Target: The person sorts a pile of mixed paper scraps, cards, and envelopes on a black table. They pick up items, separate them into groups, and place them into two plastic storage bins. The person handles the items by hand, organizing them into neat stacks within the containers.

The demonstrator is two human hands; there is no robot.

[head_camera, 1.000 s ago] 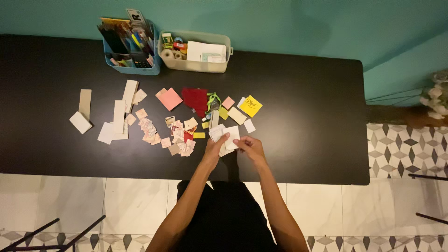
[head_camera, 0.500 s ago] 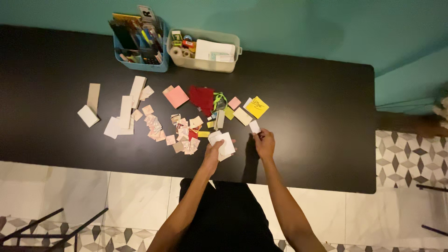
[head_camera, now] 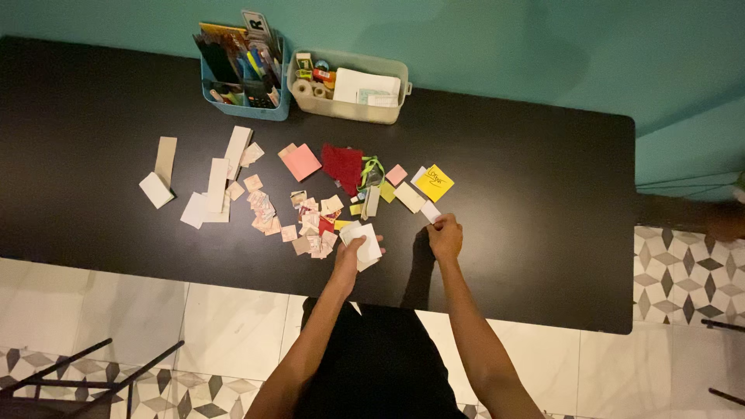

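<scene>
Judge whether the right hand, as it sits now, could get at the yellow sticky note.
Probably yes. The right hand pinches a small white slip just short of the yellow sticky note; only bare black table lies between, though the fingers are occupied.

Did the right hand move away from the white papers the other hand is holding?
Yes. The right hand went rightward, away from the white papers and toward the yellow note.

Two bins (head_camera: 245, 105) behind paper scraps (head_camera: 310, 225) — all on table (head_camera: 528, 202)
</scene>
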